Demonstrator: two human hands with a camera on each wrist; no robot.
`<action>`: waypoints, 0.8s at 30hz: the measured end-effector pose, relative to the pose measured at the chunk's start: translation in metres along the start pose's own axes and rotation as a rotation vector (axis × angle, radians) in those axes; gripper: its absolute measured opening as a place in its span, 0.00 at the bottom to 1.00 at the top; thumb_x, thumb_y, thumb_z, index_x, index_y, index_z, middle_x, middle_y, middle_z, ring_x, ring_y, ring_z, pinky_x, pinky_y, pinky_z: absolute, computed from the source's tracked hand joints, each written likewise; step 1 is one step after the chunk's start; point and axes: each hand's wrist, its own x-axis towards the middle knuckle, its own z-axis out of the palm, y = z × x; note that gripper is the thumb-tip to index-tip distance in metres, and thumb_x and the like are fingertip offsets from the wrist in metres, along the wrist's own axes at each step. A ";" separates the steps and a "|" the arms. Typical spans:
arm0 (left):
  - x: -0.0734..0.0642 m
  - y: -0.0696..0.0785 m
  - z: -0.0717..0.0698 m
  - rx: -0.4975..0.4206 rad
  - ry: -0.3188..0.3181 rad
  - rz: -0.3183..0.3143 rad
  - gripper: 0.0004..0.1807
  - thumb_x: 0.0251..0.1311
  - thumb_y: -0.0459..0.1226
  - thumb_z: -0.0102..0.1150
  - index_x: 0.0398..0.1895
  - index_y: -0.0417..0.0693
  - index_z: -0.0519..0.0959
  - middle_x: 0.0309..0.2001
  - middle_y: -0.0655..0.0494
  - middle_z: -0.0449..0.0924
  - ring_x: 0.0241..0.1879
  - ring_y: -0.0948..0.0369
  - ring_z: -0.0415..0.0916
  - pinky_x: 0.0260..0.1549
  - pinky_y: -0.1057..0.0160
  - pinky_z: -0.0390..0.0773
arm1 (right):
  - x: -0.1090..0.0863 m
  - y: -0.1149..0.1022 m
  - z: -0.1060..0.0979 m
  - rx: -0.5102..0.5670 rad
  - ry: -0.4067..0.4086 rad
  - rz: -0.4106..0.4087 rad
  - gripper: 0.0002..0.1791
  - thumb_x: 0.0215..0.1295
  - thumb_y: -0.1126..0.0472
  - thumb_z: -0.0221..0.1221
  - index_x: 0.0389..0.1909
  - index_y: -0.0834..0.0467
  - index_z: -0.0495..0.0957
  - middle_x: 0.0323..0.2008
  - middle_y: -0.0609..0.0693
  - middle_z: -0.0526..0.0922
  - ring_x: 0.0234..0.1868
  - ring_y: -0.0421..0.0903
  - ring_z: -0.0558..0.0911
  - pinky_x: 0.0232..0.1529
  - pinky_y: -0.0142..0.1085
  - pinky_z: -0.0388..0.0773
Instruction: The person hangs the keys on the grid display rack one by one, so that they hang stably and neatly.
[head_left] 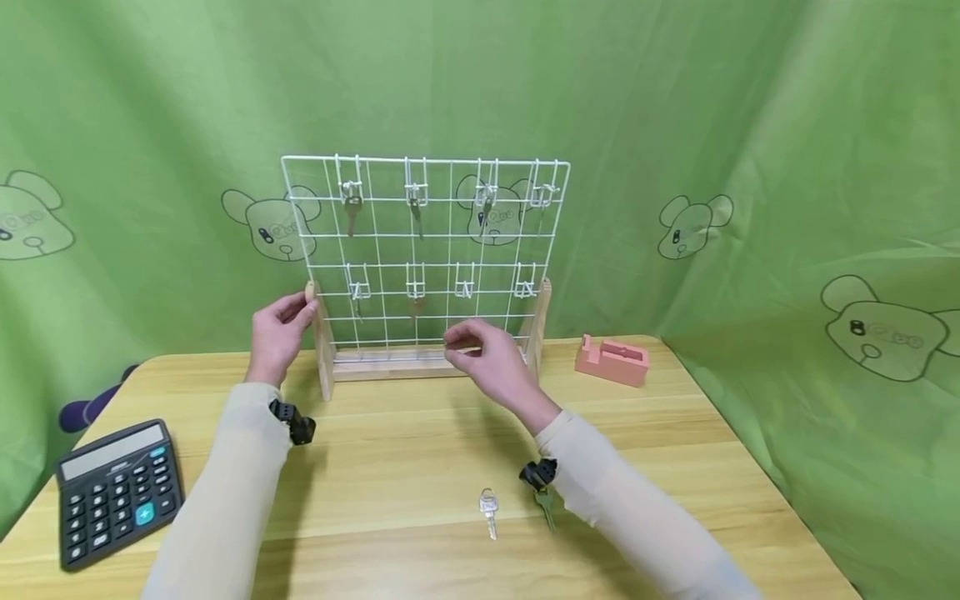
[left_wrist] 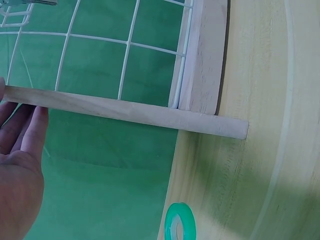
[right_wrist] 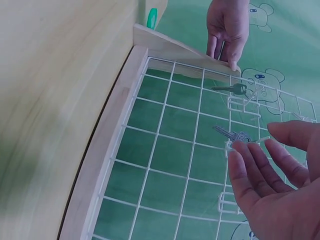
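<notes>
A white wire grid rack [head_left: 392,266] in a wooden stand is on the table, with hooks in two rows. Keys hang from several hooks, among them a key [head_left: 352,212] at top left and a key [right_wrist: 232,134] in the lower row. My left hand [head_left: 281,329] grips the top of the stand's left wooden post [left_wrist: 125,111] between thumb and fingers. My right hand [head_left: 491,358] hovers before the lower grid, fingers loosely bent, thumb apart, nothing visible between them. In the right wrist view its fingertips overlap the lower-row key. A silver key [head_left: 489,510] lies on the table.
Another key [head_left: 545,507] lies beside the right wrist. A black calculator [head_left: 120,492] is at left, a pink tape dispenser [head_left: 612,362] at back right. A green tape roll [left_wrist: 180,220] stands behind the left post. Green curtain [head_left: 637,100] hangs around the table.
</notes>
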 end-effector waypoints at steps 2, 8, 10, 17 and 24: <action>0.000 0.001 0.000 0.008 -0.003 -0.003 0.26 0.68 0.40 0.59 0.66 0.38 0.70 0.63 0.40 0.72 0.61 0.50 0.72 0.58 0.64 0.74 | -0.005 0.002 -0.003 -0.003 -0.019 0.014 0.12 0.63 0.66 0.64 0.48 0.60 0.80 0.45 0.50 0.83 0.46 0.45 0.82 0.48 0.35 0.82; 0.000 0.002 -0.002 0.016 -0.015 0.006 0.26 0.68 0.40 0.59 0.66 0.38 0.70 0.63 0.39 0.72 0.61 0.50 0.71 0.59 0.64 0.73 | -0.020 0.009 -0.011 -0.011 -0.067 0.042 0.14 0.63 0.67 0.64 0.50 0.61 0.80 0.46 0.53 0.83 0.45 0.48 0.83 0.46 0.37 0.83; 0.001 0.002 -0.002 0.011 -0.016 0.007 0.26 0.68 0.40 0.59 0.65 0.37 0.71 0.63 0.39 0.72 0.61 0.49 0.72 0.59 0.64 0.74 | -0.026 0.011 -0.015 -0.008 -0.095 0.044 0.15 0.62 0.68 0.65 0.50 0.61 0.80 0.47 0.54 0.83 0.46 0.48 0.83 0.46 0.37 0.83; 0.000 0.002 -0.003 0.024 -0.024 -0.014 0.26 0.68 0.40 0.59 0.66 0.39 0.70 0.63 0.41 0.72 0.61 0.51 0.71 0.59 0.63 0.73 | -0.049 0.026 -0.022 -0.023 -0.231 0.030 0.13 0.64 0.68 0.63 0.49 0.63 0.80 0.49 0.54 0.82 0.50 0.53 0.82 0.50 0.38 0.82; 0.000 0.002 -0.004 0.019 -0.036 -0.019 0.27 0.68 0.39 0.60 0.67 0.41 0.69 0.64 0.41 0.71 0.62 0.51 0.70 0.61 0.62 0.72 | -0.069 0.046 -0.027 -0.086 -0.338 0.013 0.11 0.65 0.67 0.62 0.48 0.61 0.80 0.46 0.50 0.82 0.50 0.50 0.81 0.54 0.42 0.80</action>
